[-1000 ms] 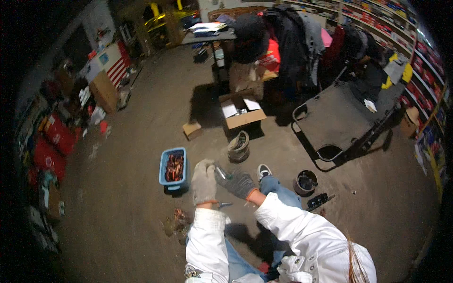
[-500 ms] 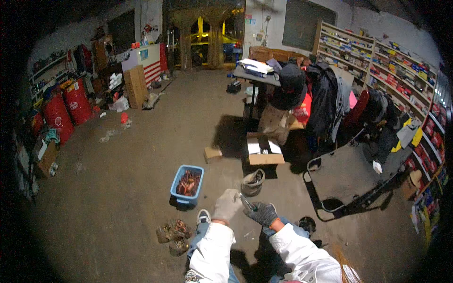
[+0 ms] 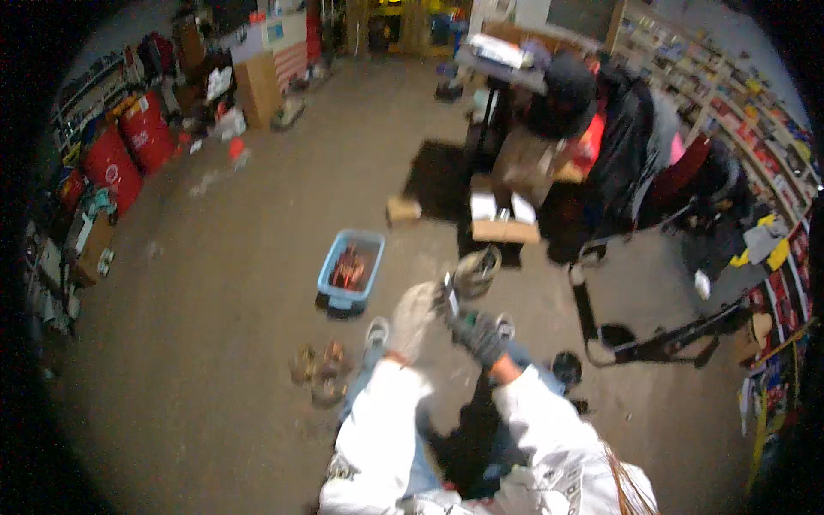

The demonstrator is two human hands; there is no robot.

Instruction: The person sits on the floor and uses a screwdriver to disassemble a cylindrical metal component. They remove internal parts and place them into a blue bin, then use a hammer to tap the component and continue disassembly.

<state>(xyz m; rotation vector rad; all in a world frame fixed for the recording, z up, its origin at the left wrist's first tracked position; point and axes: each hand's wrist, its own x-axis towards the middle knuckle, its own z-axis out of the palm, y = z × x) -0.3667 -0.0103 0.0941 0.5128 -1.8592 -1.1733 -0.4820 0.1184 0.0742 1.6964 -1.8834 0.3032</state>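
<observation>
both gloved hands are raised together over the floor (image 3: 215,283). the left hand (image 3: 414,319), in a pale glove, sits just beside the right hand (image 3: 479,335), in a dark glove, and a small tool (image 3: 448,296) shows between them; which hand grips it is too blurred to tell. a blue bin (image 3: 350,270) of rusty parts lies ahead-left, a bucket (image 3: 475,271) just beyond. rusty pieces (image 3: 319,373) lie by the left sleeve.

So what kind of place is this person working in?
Most likely a workshop or storage garage: a bare concrete floor, packed shelves along the right wall, red drums on the left, and a blue bin of rusty parts near the gloved hands.
</observation>
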